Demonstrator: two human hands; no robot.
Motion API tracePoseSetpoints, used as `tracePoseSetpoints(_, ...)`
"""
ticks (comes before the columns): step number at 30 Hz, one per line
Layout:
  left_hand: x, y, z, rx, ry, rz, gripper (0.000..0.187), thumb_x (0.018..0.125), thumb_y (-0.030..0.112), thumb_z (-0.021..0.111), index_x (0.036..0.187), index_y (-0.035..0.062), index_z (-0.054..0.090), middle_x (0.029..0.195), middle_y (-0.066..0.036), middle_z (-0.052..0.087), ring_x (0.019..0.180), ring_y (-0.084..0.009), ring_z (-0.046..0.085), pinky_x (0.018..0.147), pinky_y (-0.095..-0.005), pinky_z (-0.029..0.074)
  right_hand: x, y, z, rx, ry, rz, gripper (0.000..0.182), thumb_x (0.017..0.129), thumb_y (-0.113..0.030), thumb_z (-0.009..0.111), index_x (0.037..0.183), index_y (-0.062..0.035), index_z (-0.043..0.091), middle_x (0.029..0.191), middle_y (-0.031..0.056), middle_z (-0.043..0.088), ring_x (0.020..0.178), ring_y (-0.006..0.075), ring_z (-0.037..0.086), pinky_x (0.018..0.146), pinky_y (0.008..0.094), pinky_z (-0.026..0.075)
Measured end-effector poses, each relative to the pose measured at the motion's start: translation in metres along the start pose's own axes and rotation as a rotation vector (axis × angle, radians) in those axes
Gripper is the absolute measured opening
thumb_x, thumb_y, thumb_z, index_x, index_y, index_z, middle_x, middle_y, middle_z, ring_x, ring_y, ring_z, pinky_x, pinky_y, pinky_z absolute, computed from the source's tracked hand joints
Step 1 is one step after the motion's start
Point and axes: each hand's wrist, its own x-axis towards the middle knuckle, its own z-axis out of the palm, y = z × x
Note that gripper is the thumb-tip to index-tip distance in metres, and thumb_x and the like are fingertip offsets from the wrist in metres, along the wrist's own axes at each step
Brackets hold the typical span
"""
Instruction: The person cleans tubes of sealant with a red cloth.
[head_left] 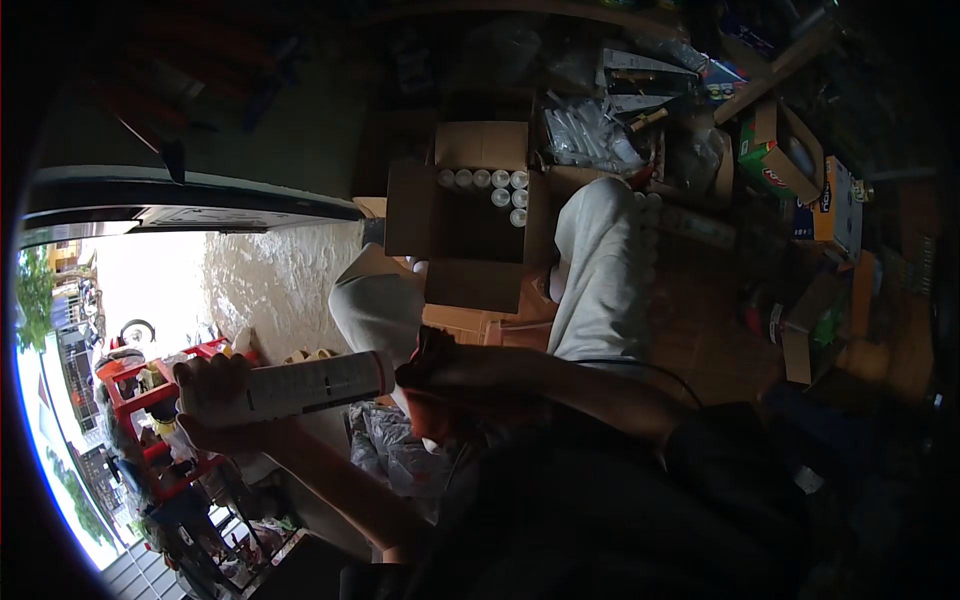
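My left hand [218,388] is wrapped round the left end of a white printed cylindrical tube [310,388], held sideways. A thin reddish rim shows at the tube's right end. Close to that end, my right hand [440,368] is closed on a crumpled reddish-orange cloth [438,418]; its fingers are in deep shadow. Beyond my knees stands an open cardboard box [477,287] with its flaps folded out. Several upright white tubes [500,197] line its back and right side, with their round ends up.
My knees in light trousers [600,270] flank the box. A red rack [125,400] with goods stands at the left by a bright doorway. Bagged clear items [590,135] and a green box [765,165] lie at the back right. Grey plastic bags [400,450] sit below my hands.
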Motion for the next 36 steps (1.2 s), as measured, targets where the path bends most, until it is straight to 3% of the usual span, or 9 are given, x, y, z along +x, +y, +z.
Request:
tracePoseSetpoints(4,-0.002,-0.053,0.009,0.630,0.528,0.038,0.052,0.099,0.040,0.049,0.133,0.0001,0.047,0.120,-0.015,0.059,0.116,-0.0306,0.056,0.106,-0.0478,0.043,-0.019,0.066,-0.104,0.188,0.432,0.403,0.033,0.094,-0.033,0.059,0.110,-0.0042,0.063,0.101,0.0040,0.066,0.091,0.0124,0.062,0.080,0.0287,0.049)
tracePoseSetpoints(8,-0.026,-0.155,0.050,0.915,0.250,-0.386,0.051,0.090,0.028,0.068,0.130,0.0017,0.051,0.123,-0.016,0.060,0.108,-0.0248,0.057,0.098,-0.0403,0.044,-0.030,0.135,-0.233,0.193,0.972,0.544,0.035,0.090,-0.038,0.063,0.113,-0.0114,0.065,0.107,0.0014,0.065,0.099,0.0122,0.059,0.086,0.0299,0.045)
tracePoseSetpoints(9,-0.031,-0.182,0.059,1.155,0.060,-0.390,0.048,0.085,0.026,0.071,0.124,0.0028,0.055,0.116,-0.013,0.063,0.103,-0.0238,0.057,0.091,-0.0379,0.046,-0.035,0.134,-0.251,0.318,1.063,0.347,0.038,0.090,-0.040,0.064,0.116,-0.0115,0.064,0.108,0.0016,0.065,0.100,0.0138,0.059,0.089,0.0294,0.044)
tracePoseSetpoints(10,-0.035,-0.209,0.067,1.451,-0.164,-0.323,0.047,0.078,0.027,0.077,0.115,0.0044,0.060,0.108,-0.011,0.064,0.096,-0.0243,0.057,0.087,-0.0381,0.047,-0.037,0.175,-0.288,0.259,1.167,0.454,0.045,0.090,-0.040,0.065,0.122,-0.0098,0.060,0.113,0.0023,0.063,0.105,0.0141,0.058,0.093,0.0297,0.044)
tracePoseSetpoints(11,-0.042,-0.238,0.074,1.400,-0.196,-0.370,0.047,0.067,0.024,0.088,0.104,0.0068,0.063,0.098,-0.008,0.067,0.090,-0.0275,0.057,0.086,-0.0414,0.047,-0.043,0.186,-0.305,0.249,1.270,0.446,0.047,0.090,-0.040,0.065,0.124,-0.0090,0.059,0.116,0.0026,0.062,0.107,0.0141,0.057,0.094,0.0300,0.043)
tracePoseSetpoints(14,-0.057,-0.317,0.075,1.275,-0.430,-0.309,0.043,0.067,0.022,0.087,0.099,0.0065,0.063,0.093,-0.007,0.068,0.080,-0.0270,0.063,0.074,-0.0390,0.052,-0.047,0.185,-0.323,0.357,1.490,0.379,0.050,0.091,-0.037,0.066,0.129,-0.0077,0.055,0.124,0.0032,0.059,0.112,0.0137,0.054,0.097,0.0314,0.043)
tracePoseSetpoints(18,-0.064,-0.418,0.076,1.315,-0.622,-0.386,0.039,0.074,0.024,0.082,0.102,0.0069,0.061,0.089,-0.009,0.066,0.080,-0.0294,0.064,0.069,-0.0401,0.054,-0.057,0.149,-0.331,0.709,1.506,0.124,0.044,0.091,-0.028,0.066,0.127,-0.0060,0.058,0.125,0.0042,0.059,0.114,0.0153,0.054,0.100,0.0323,0.040)
tracePoseSetpoints(29,-0.063,-0.594,0.032,1.358,-0.753,-0.591,0.037,0.080,0.021,0.069,0.111,0.0066,0.053,0.105,-0.012,0.065,0.093,-0.0353,0.064,0.079,-0.0433,0.054,-0.057,0.148,-0.348,1.053,1.426,0.082,0.027,0.098,-0.026,0.055,0.117,-0.0067,0.058,0.115,0.0054,0.062,0.106,0.0175,0.060,0.095,0.0346,0.047)
tracePoseSetpoints(36,-0.085,-0.650,0.017,1.388,-0.869,-0.345,0.041,0.079,0.012,0.064,0.118,0.0068,0.054,0.109,-0.011,0.065,0.089,-0.0354,0.064,0.073,-0.0432,0.057,-0.054,0.146,-0.350,1.140,1.434,0.062,0.027,0.099,-0.027,0.050,0.115,-0.0072,0.058,0.114,0.0040,0.063,0.106,0.0168,0.060,0.096,0.0359,0.047)
